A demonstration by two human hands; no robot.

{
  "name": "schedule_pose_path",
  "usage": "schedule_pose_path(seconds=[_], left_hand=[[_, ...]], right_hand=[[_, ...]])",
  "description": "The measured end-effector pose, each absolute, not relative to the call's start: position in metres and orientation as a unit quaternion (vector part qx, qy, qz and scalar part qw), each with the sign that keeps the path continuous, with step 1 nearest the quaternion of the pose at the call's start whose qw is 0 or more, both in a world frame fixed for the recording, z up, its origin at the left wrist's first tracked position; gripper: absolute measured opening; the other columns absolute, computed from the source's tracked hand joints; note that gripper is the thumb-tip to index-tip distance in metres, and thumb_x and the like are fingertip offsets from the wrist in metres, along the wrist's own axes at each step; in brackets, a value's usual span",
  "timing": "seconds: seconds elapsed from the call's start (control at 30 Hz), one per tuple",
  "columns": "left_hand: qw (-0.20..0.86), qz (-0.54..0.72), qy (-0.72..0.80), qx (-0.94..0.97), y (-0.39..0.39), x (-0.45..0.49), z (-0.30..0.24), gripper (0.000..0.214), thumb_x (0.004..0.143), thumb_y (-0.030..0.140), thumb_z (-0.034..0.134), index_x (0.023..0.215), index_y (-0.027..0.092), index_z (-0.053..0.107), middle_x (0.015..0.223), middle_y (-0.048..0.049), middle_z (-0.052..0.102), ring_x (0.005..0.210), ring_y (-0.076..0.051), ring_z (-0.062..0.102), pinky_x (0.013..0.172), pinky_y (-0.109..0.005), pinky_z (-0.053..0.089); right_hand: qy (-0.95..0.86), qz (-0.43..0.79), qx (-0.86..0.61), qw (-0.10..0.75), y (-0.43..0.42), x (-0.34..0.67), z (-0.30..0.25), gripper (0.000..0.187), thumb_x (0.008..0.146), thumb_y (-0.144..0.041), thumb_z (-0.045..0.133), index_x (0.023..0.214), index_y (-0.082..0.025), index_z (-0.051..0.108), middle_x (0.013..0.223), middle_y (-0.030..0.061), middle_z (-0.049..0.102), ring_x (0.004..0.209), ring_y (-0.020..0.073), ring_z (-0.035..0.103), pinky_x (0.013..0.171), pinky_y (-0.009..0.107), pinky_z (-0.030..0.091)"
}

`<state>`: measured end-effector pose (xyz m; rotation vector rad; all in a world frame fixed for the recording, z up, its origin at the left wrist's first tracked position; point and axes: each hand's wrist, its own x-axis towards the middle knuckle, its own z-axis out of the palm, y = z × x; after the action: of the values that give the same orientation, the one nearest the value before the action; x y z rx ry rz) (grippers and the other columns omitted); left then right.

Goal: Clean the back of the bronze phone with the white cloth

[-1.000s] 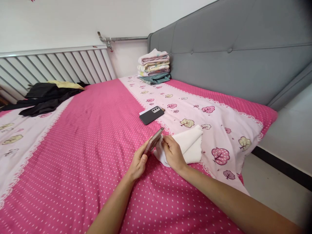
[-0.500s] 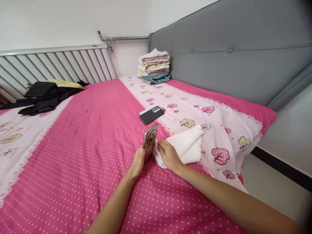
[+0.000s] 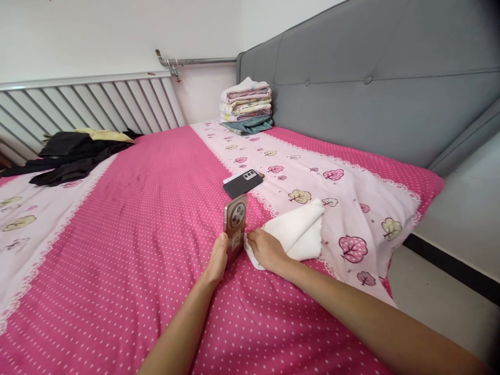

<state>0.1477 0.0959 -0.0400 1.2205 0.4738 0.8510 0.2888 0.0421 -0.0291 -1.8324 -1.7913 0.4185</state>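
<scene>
My left hand [image 3: 217,259] grips a brownish smartphone [image 3: 236,234] by its lower part, holding it upright over the bed. The phone's back, with a round camera ring, faces towards me and to the right. Just right of it, my right hand [image 3: 267,250] is closed on a corner of a white cloth [image 3: 299,229]. The cloth's remaining part lies spread on the sheet, its right edge scalloped. Beyond the held phone, a second, black phone [image 3: 242,184] lies back up, on top of something pale that shows only at its edge.
Folded fabrics [image 3: 247,104] stand stacked against the grey headboard [image 3: 351,88]. Dark clothes [image 3: 70,153] with a yellow piece lie at the far left by the white radiator [image 3: 97,104]. The bed's edge drops to the floor [image 3: 433,297] on the right.
The held phone has shifted slightly left and turned so more of its back shows. My right hand has moved a little left and down with the cloth corner.
</scene>
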Motion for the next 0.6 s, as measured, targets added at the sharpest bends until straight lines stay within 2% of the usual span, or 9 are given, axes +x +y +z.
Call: schedule_pose_path(seconds=[0.2,0.3,0.43,0.6], left_hand=[[0.727,0.421,0.264,0.473,0.091,0.150,-0.028,0.066,0.076,0.066,0.039,0.110,0.014,0.061,0.121,-0.0115,0.057,0.112,-0.027,0.052,0.100,-0.042,0.036],[0.759,0.430,0.279,0.402,0.089,0.152,-0.016,0.070,0.074,0.070,0.036,0.106,0.014,0.063,0.114,-0.0115,0.062,0.104,-0.027,0.057,0.093,-0.041,0.043],[0.762,0.471,0.287,0.340,0.091,0.150,-0.007,0.075,0.076,0.070,0.029,0.109,0.011,0.061,0.109,-0.0145,0.063,0.099,-0.027,0.060,0.087,-0.041,0.047],[0.775,0.494,0.261,0.294,0.097,0.147,-0.005,0.077,0.076,0.070,0.029,0.113,0.009,0.058,0.111,-0.0170,0.062,0.101,-0.028,0.059,0.087,-0.042,0.046]], right_hand=[[-0.673,0.152,-0.677,0.256,0.039,0.288,-0.025,0.028,0.088,-0.016,0.034,0.078,-0.018,0.060,0.077,0.0043,0.055,0.074,0.0156,0.053,0.061,0.025,0.032],[-0.676,0.152,-0.674,0.255,0.037,0.288,-0.024,0.027,0.089,-0.016,0.034,0.080,-0.019,0.060,0.077,0.0033,0.055,0.075,0.0145,0.053,0.063,0.024,0.032],[-0.680,0.148,-0.670,0.256,0.036,0.286,-0.023,0.027,0.090,-0.019,0.033,0.080,-0.019,0.058,0.079,0.0023,0.054,0.075,0.0133,0.052,0.063,0.024,0.032],[-0.684,0.146,-0.664,0.265,0.034,0.285,-0.021,0.025,0.091,-0.021,0.032,0.082,-0.019,0.056,0.081,0.0013,0.055,0.076,0.0127,0.052,0.063,0.023,0.031]])
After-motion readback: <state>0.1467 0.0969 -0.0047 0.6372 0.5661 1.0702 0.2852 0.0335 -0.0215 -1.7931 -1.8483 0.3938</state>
